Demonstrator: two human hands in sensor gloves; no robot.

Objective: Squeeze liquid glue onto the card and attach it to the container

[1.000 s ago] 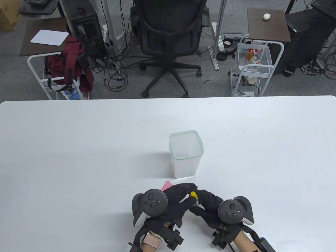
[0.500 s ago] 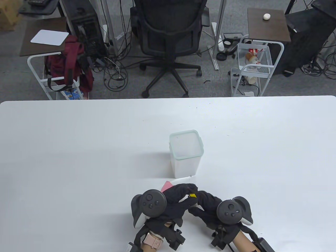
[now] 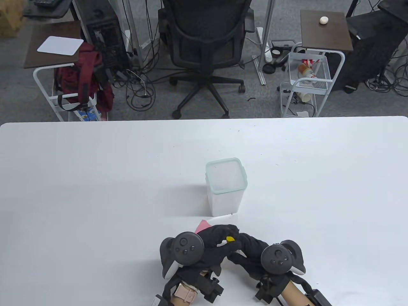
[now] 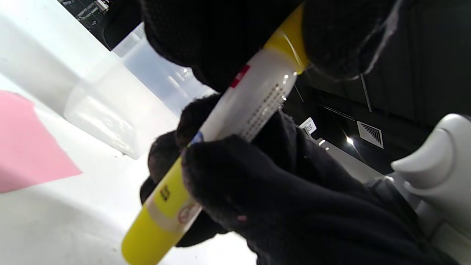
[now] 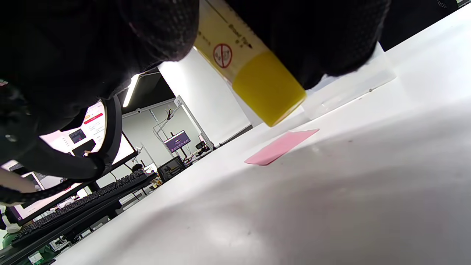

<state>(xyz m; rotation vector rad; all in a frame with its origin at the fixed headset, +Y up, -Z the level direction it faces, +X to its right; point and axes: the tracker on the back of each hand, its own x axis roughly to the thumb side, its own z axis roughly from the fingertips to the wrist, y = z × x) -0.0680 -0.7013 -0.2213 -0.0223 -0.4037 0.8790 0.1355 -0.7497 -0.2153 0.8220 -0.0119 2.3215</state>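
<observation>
Both hands, left (image 3: 213, 244) and right (image 3: 251, 253), grip one glue tube (image 4: 224, 125) just beside the tub (image 3: 226, 188), whose inside shows nothing; pink card (image 5: 281, 146) lies flat.

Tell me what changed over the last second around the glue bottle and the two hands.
Both hands stayed together on the glue bottle. The right hand drifted slightly toward the left hand, and the yellow end showing between the fingers shifted a little leftward and shows differently, as if turned. Nothing was released. The pink card, the container and the table stayed as they were.
</observation>
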